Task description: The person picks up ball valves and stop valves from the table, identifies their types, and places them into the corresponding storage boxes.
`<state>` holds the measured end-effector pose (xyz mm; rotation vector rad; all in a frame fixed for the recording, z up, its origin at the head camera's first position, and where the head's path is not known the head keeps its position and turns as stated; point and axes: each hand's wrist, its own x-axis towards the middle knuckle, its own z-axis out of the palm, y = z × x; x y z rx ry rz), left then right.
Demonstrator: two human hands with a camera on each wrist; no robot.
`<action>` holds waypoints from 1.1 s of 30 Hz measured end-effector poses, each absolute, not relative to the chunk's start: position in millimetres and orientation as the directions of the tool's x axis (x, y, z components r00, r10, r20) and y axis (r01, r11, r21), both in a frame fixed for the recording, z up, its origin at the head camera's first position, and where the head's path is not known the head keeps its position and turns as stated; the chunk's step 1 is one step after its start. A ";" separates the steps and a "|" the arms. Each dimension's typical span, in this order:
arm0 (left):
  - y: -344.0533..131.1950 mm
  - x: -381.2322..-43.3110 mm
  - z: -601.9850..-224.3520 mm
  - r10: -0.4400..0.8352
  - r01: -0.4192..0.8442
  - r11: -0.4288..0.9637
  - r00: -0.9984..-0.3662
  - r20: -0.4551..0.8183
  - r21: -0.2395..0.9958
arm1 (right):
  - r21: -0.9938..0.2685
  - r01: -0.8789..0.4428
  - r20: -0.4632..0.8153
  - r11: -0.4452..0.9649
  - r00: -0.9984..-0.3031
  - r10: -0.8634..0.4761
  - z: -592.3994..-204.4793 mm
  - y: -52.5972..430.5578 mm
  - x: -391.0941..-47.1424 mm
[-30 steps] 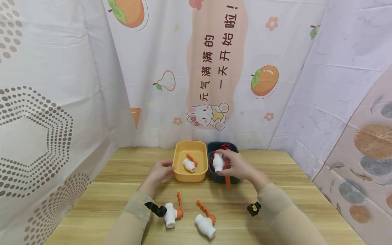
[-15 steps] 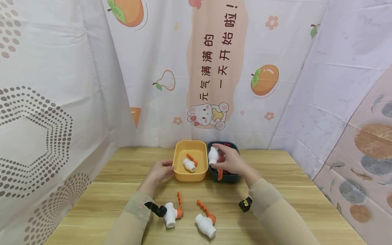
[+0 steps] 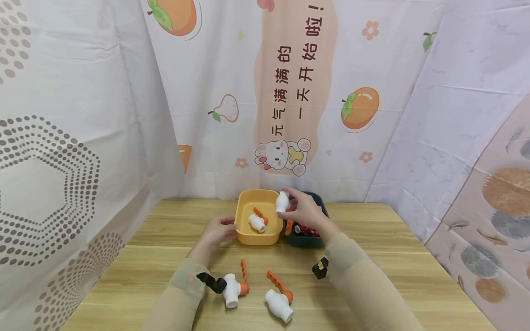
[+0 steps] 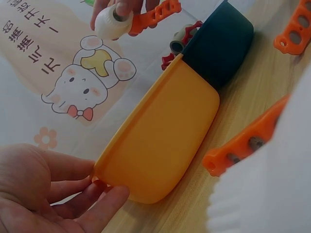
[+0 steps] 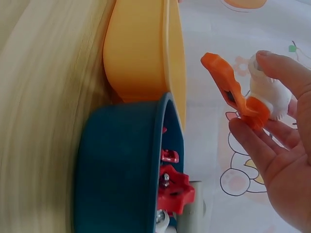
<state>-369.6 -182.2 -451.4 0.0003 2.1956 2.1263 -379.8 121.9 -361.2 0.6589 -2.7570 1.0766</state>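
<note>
My right hand (image 3: pixel 304 210) pinches a white ball valve with an orange lever (image 5: pixel 272 92), raised above where the two bins meet. Below and left of it is the yellow bin (image 3: pixel 258 240), with another white and orange ball valve (image 3: pixel 257 222) lying inside. At that bin's left side, my left hand (image 3: pixel 218 230) holds the rim, its thumb on the outer wall in the left wrist view. The dark blue bin (image 5: pixel 121 165) stands against the yellow one and contains red-handled valves (image 5: pixel 175 189), partly hidden by its wall.
Two more white ball valves with orange levers lie on the wooden table in front: a left one (image 3: pixel 232 290) near my left wrist and a right one (image 3: pixel 279 305). A printed curtain (image 3: pixel 215 151) hangs right behind the bins.
My right hand has moved left and up with the ball valve, from over the blue bin to the yellow bin's right edge. The left hand stays in place.
</note>
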 end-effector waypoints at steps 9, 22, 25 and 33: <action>-182.1 -370.5 -451.9 0.058 -0.056 0.036 -0.997 -0.058 0.998 | -0.638 -0.367 0.212 0.677 -0.929 -0.304 -361.0 105.9 -394.1; -180.5 -369.4 -451.0 0.057 -0.053 0.031 -0.997 -0.055 0.998 | -0.665 -0.359 0.264 0.655 -0.933 -0.244 -373.0 89.8 -404.7; -180.8 -369.6 -451.3 0.056 -0.050 0.035 -0.997 -0.052 0.998 | -0.663 -0.353 0.268 0.660 -0.935 -0.230 -375.7 87.6 -404.7; -181.3 -370.7 -452.3 0.052 -0.047 0.035 -0.997 -0.049 0.998 | -0.617 -0.366 0.275 0.697 -0.930 -0.246 -384.1 82.6 -406.1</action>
